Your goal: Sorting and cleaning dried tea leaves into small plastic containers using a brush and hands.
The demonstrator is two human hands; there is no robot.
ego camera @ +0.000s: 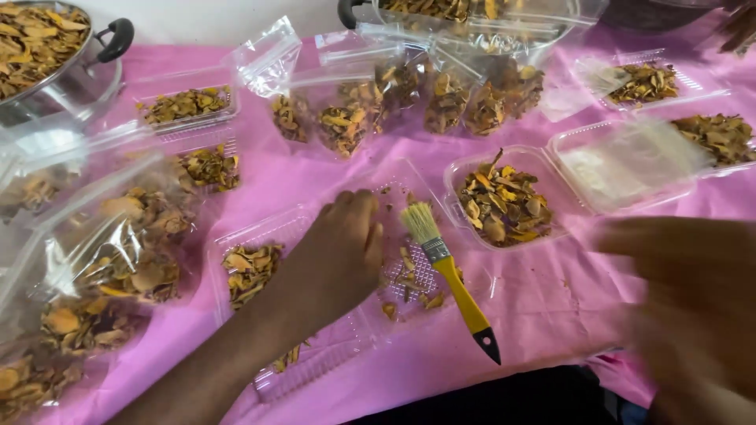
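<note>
Left hand (342, 248) rests knuckles-up in an open clear clamshell tray (315, 358), fingers curled onto scattered dried yellow-brown chips (250, 270) — nothing visibly pinched. Just right of it lies a yellow-handled brush (450, 275), bristles pointing far. Right hand (693, 307) — near right, blurred; its state cannot be told.

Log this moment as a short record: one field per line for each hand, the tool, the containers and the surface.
left hand: reaching into an open clear clamshell tray, fingers on its dried yellow-brown chips
right hand: blurred, raised at the table's right edge, holding nothing visible
brush: yellow handle, lying across the same tray
other containers: filled clear box, zip bags, metal pot
surface: pink tablecloth
</note>
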